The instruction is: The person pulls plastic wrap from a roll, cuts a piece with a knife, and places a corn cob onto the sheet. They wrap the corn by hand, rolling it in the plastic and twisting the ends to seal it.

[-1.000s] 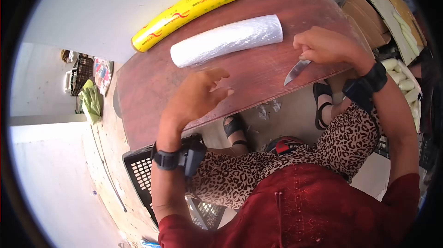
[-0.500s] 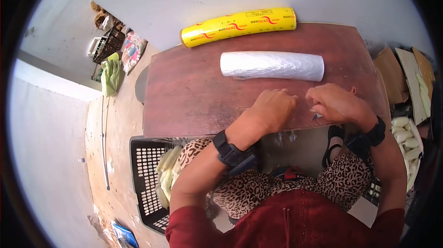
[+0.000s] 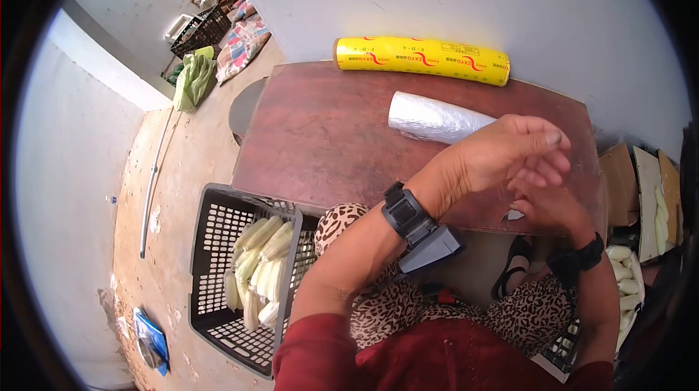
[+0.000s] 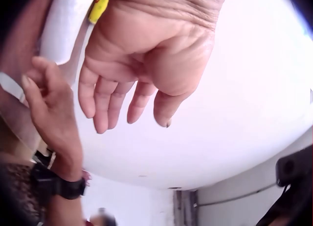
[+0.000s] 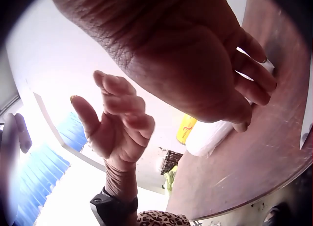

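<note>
Head view, taking my left hand as the clock's centre: at eight o'clock is one black plastic crate (image 3: 218,260), holding pale wrapped bundles (image 3: 262,260), probably corn, too overlapped to count. Toward half past ten, one yellow-wrapped cling-film roll (image 3: 422,60) lies along the back of the reddish table (image 3: 320,136). Nearer, at ten, lies one bare cling-film roll (image 3: 433,116), partly behind my hand. I'd expect it to be fairly heavy, firm at the core, its film slick and easily nicked; I'd grip round both ends. My left hand (image 3: 510,154) hangs in the air, fingers loose and holding nothing. At six, one knife blade (image 3: 513,215) shows; its handle is hidden. My right hand (image 3: 550,205), at five, has fingers apart, slightly bent, round nothing. More pale bundles (image 3: 628,274) sit between four and five, uncountable.
</note>
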{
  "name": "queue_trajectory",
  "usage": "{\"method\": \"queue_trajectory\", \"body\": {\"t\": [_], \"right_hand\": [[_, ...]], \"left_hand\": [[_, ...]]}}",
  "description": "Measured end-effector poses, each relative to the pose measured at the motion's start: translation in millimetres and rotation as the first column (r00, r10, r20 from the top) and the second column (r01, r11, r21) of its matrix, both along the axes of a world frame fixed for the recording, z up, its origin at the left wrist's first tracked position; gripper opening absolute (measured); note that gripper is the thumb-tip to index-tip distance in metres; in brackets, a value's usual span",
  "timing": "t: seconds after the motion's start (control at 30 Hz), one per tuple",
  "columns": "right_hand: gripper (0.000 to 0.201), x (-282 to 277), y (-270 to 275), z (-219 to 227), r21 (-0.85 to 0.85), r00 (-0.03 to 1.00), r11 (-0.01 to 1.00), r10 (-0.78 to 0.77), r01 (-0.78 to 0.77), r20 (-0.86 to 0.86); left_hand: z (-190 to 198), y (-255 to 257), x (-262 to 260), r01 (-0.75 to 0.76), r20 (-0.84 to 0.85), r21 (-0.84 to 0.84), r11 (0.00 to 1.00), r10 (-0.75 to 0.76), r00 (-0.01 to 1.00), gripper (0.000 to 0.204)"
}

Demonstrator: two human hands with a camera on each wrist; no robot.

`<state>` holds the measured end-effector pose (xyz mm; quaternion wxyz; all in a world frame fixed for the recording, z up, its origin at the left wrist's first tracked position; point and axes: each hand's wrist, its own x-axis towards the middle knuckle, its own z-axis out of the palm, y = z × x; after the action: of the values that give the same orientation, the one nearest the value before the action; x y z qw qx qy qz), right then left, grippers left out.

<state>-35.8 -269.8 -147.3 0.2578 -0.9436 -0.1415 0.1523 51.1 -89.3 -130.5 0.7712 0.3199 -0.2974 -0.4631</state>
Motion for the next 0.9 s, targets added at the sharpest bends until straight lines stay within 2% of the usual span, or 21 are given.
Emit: {"method": "queue_trajectory", "body": {"t": [0.03,0.13,0.17,0.3,0.6,0.77,0.9], "right_hand": [[0.021,4,1,3,-0.066,0.999,0.997,0.023,-0.026,-0.049],[0.026,6,-1,-4,-0.067,0.997,0.994,0.082,-0.083,-0.012],[0.026,7,-1,-6,-0.067,0.997,0.995,0.076,-0.077,-0.016],[0.026,8,1,-5,-0.051,0.996,0.997,0.048,-0.052,-0.069],[0.023,14,8,-11,-0.078,0.992,0.994,0.069,-0.077,-0.107],[0.023,18,10,-16,-0.073,0.989,0.994,0.077,-0.087,-0.128],[0.023,20,9,-22,-0.098,0.992,0.989,0.104,-0.111,-0.072]], "left_hand": [[1,-1,5,-0.056,-0.031,-0.105,0.993,0.053,0.998,0.039],[7,1,20,-0.143,-0.257,-0.28,0.949,0.069,0.964,0.042],[8,2,24,-0.204,-0.299,-0.29,0.935,0.115,0.947,0.045],[18,12,36,-0.307,-0.404,-0.369,0.877,0.146,0.903,0.048],[29,24,42,-0.431,-0.491,-0.37,0.823,0.221,0.843,0.045],[25,20,41,-0.46,-0.481,-0.303,0.835,0.283,0.83,0.04],[25,19,39,-0.459,-0.463,-0.282,0.843,0.299,0.834,0.037]]}}
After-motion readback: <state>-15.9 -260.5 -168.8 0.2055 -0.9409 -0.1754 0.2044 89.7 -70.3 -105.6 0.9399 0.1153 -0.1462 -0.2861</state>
